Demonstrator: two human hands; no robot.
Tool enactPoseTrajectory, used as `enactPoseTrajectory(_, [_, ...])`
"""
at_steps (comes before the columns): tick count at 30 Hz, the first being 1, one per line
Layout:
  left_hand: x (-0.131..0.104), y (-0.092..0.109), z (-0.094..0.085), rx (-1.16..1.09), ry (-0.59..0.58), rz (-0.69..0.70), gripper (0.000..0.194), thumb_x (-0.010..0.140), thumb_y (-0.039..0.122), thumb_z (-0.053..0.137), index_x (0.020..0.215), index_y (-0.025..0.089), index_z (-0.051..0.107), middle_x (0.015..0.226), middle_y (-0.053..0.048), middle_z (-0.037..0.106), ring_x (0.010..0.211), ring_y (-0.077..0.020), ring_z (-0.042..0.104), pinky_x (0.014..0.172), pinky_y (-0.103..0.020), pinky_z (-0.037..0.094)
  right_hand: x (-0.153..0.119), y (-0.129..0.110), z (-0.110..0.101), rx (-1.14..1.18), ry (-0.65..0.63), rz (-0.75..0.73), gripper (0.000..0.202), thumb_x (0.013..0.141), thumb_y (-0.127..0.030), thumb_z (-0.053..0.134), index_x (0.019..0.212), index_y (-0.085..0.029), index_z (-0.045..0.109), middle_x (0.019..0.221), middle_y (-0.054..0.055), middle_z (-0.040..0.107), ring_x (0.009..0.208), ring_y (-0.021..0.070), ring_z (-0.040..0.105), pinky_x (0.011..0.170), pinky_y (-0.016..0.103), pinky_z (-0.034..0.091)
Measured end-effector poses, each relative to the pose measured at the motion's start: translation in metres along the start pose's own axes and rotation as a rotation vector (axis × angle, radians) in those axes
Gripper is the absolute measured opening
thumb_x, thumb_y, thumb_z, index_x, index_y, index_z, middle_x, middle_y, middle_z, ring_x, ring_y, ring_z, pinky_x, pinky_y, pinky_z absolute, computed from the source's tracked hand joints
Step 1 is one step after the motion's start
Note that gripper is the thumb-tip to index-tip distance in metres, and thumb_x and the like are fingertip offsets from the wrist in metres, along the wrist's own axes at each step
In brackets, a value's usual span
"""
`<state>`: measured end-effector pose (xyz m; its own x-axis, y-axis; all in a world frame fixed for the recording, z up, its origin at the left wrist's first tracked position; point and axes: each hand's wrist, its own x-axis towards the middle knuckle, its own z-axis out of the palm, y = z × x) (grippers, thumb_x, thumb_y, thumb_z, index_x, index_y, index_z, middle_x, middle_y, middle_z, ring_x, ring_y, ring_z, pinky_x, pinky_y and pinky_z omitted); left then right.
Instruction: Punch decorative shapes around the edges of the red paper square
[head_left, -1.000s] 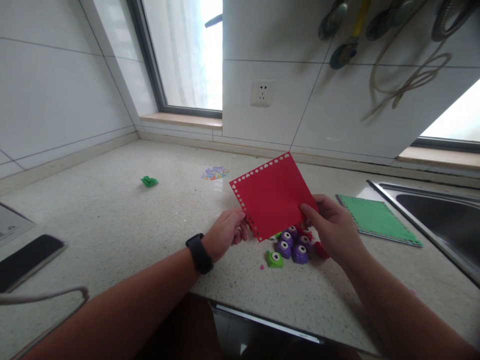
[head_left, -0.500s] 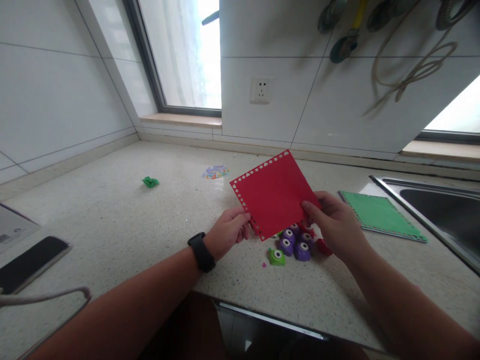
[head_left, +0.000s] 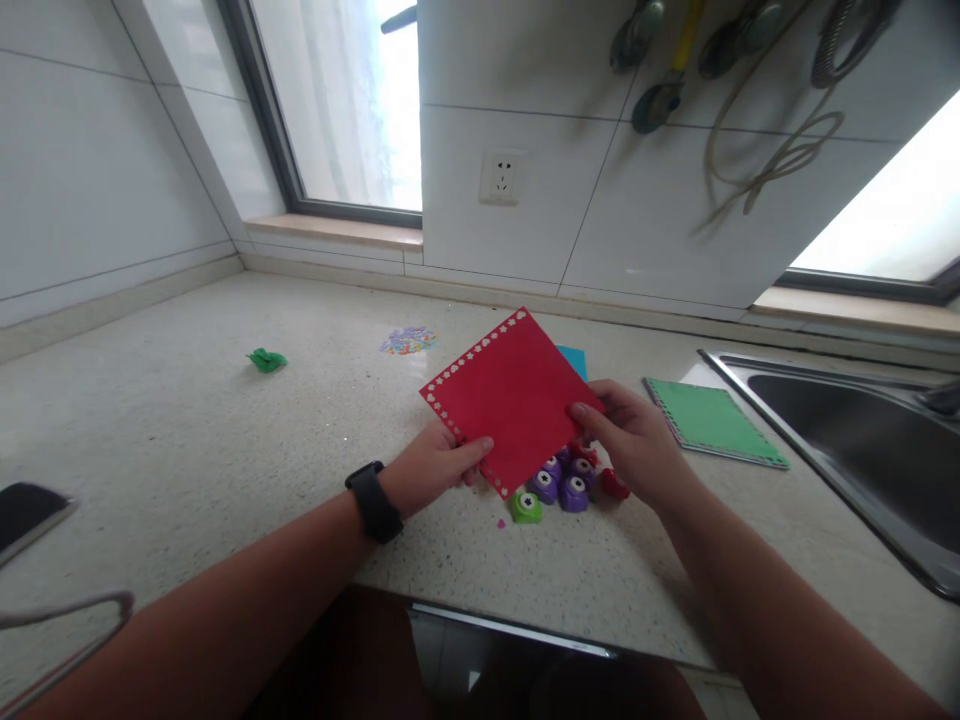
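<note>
A square sheet of red paper [head_left: 517,395] is held up over the counter, tilted, with heart, star and flower holes punched along two of its edges. My left hand [head_left: 439,465] pinches its lower left edge, thumb on top. At the right corner, my right hand [head_left: 630,430] grips it between thumb and fingers. Below the sheet lie several small craft punches: purple ones [head_left: 574,494], a green one [head_left: 527,508] and a red one [head_left: 615,485]. The paper hides part of this group. A blue sheet [head_left: 574,361] peeks out behind it.
To the right, a stack of punched green paper [head_left: 712,422] lies beside the steel sink [head_left: 847,430]. Colourful punched bits [head_left: 409,341] and a crumpled green piece [head_left: 266,360] lie further back. A phone [head_left: 30,515] and a cable [head_left: 67,610] are at left.
The red sheet has turned slightly, and my left thumb now reaches further over it. The blue sheet has come into sight. The whole view has shifted to the right.
</note>
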<state>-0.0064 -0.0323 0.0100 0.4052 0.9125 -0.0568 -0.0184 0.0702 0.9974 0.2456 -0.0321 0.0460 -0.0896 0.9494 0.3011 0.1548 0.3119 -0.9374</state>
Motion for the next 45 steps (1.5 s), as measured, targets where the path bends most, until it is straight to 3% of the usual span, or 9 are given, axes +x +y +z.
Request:
enactPoseTrajectory(5, [0.003,-0.006,-0.003,0.118,0.067,-0.035,0.047,0.09,0.051,0.059,0.057,0.017,0.055,0.046,0.002,0.052,0.039,-0.0061,0.039,0.04,-0.021,0.027,0.006,-0.007,-0.042,-0.48,0.108,-0.056,0.03,0.092,-0.049,0.062,0.088,-0.02,0.063,0.072,0.001,0.062,0.06,0.0144,0.052,0.056,0.029,0.04])
enactPoseTrajectory(11, [0.008,-0.014,-0.005,0.015,0.087,0.03,0.045,0.091,0.051,0.06,0.063,0.016,0.061,0.051,0.0,0.058,0.039,-0.0091,0.048,0.039,-0.022,0.035,0.002,-0.022,-0.084,-0.86,-0.55,0.207,0.035,0.081,-0.053,0.075,0.091,-0.021,0.069,0.079,0.003,0.069,0.068,0.0176,0.06,0.06,0.029,0.043])
enactPoseTrajectory(16, [0.008,-0.013,-0.004,-0.057,0.105,0.064,0.037,0.087,0.046,0.068,0.067,0.014,0.064,0.054,-0.001,0.063,0.042,-0.0099,0.055,0.042,-0.022,0.042,0.0,-0.019,-0.079,-0.857,-0.745,0.251,0.024,0.083,-0.041,0.073,0.097,-0.021,0.073,0.09,0.005,0.073,0.076,0.0193,0.066,0.066,0.029,0.048])
enactPoseTrajectory(24, [0.004,-0.006,0.0,-0.205,0.139,0.042,0.023,0.081,0.033,0.079,0.091,0.013,0.071,0.072,-0.004,0.076,0.059,-0.0137,0.069,0.057,-0.023,0.057,-0.001,-0.007,-0.09,-0.654,-0.546,0.205,0.019,0.08,-0.036,0.076,0.075,-0.02,0.067,0.068,0.002,0.066,0.059,0.0157,0.055,0.053,0.027,0.04])
enactPoseTrajectory(28, [0.002,-0.003,0.003,-0.27,0.142,0.065,0.034,0.079,0.03,0.082,0.106,0.014,0.069,0.091,-0.006,0.079,0.066,-0.0143,0.072,0.066,-0.026,0.061,0.001,-0.011,-0.087,-0.321,-0.417,0.181,0.025,0.084,-0.033,0.074,0.104,-0.019,0.068,0.09,0.005,0.07,0.074,0.0173,0.062,0.064,0.031,0.051])
enactPoseTrajectory(30, [0.001,-0.002,0.003,-0.286,0.134,0.086,0.038,0.078,0.029,0.082,0.111,0.015,0.068,0.096,-0.006,0.079,0.072,-0.0151,0.073,0.07,-0.027,0.063,0.001,-0.015,-0.078,-0.148,-0.349,0.145,0.038,0.086,-0.032,0.073,0.121,-0.021,0.066,0.098,0.005,0.069,0.078,0.0169,0.062,0.068,0.033,0.053])
enactPoseTrajectory(35, [0.001,-0.003,0.003,-0.277,0.141,0.097,0.037,0.078,0.029,0.084,0.109,0.016,0.069,0.095,-0.005,0.079,0.073,-0.0152,0.074,0.071,-0.027,0.063,0.0,-0.017,-0.037,0.234,-0.181,0.246,0.02,0.083,-0.033,0.076,0.099,-0.021,0.076,0.082,0.003,0.069,0.071,0.0138,0.062,0.066,0.029,0.052])
enactPoseTrajectory(40, [0.001,-0.003,0.004,-0.242,0.158,0.125,0.035,0.079,0.031,0.082,0.108,0.017,0.07,0.096,-0.005,0.08,0.075,-0.0159,0.074,0.073,-0.028,0.064,-0.007,-0.012,-0.003,0.389,-0.193,0.317,0.031,0.078,-0.031,0.085,0.104,-0.023,0.072,0.104,0.004,0.073,0.083,0.0133,0.069,0.079,0.029,0.057])
enactPoseTrajectory(45, [0.0,0.0,0.004,-0.177,0.183,0.129,0.03,0.079,0.029,0.081,0.104,0.017,0.071,0.092,-0.005,0.08,0.07,-0.0159,0.074,0.069,-0.028,0.064,-0.011,-0.009,0.012,0.399,-0.215,0.341,0.032,0.073,-0.027,0.089,0.092,-0.021,0.065,0.084,-0.001,0.069,0.067,0.0112,0.068,0.065,0.026,0.058])
